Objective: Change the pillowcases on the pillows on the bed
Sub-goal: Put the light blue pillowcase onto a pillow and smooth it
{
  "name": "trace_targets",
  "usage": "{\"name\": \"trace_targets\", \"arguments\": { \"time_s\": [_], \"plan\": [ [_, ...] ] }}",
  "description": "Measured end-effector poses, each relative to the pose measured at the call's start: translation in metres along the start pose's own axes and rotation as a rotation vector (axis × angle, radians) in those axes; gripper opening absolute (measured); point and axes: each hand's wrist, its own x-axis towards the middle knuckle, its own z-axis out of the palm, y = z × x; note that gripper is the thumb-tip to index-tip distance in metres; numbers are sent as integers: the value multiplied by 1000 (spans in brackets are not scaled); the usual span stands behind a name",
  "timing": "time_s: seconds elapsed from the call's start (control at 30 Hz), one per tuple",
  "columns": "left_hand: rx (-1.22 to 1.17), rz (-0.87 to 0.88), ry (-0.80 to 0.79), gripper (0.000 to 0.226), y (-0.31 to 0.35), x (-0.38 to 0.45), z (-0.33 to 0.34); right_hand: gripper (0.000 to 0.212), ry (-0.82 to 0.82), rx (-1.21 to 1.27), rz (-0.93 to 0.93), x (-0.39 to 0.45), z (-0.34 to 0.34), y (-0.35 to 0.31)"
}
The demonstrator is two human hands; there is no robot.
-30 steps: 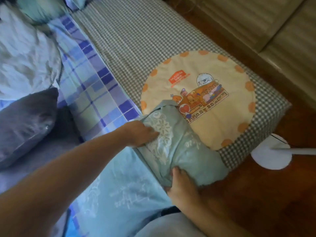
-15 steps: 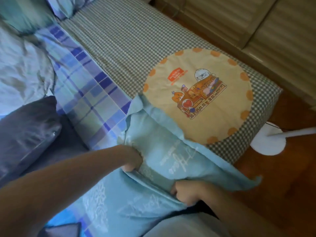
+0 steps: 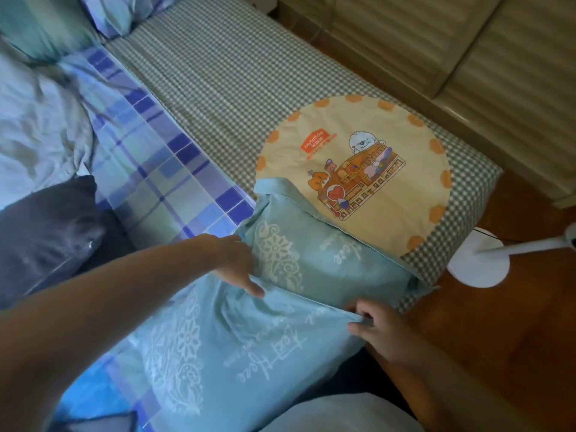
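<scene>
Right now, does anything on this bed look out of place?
Yes. A round cartoon-print mat lies on the checked sheet, its near edge tucked under the teal pillow. A grey-blue quilt lies crumpled at the far left.

Beyond the pillow (image 3: 311,260), the checked mattress (image 3: 218,82) lies flat and open, bearing only a round mat (image 3: 389,145). On the left, a dark cushion (image 3: 46,232) and rumpled bedding (image 3: 34,126) crowd the bed; a fan base (image 3: 477,263) stands on the floor just beside its corner.

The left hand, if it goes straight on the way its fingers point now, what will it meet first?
Probably only more of the light blue pillowcase: the left hand rests on it with straight fingers aimed down-right, roughly towards the right hand, which pinches the cloth's edge. Depth is unclear.
</scene>
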Motion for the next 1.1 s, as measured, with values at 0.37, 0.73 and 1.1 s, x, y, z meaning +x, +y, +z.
{"name": "trace_targets", "arguments": {
  "time_s": [0.37,0.73,1.1],
  "plan": [
    [-798,-496,1007,52,104,67,-55,13,384,-439,112,16,22,39],
    [-2293,-1623,372,44,265,-5,288,15,67,-691,36,44,1,37],
    [-3758,-1088,1053,44,272,25,216,18,212,-630,192,96,-5,-26]
  ]
}}
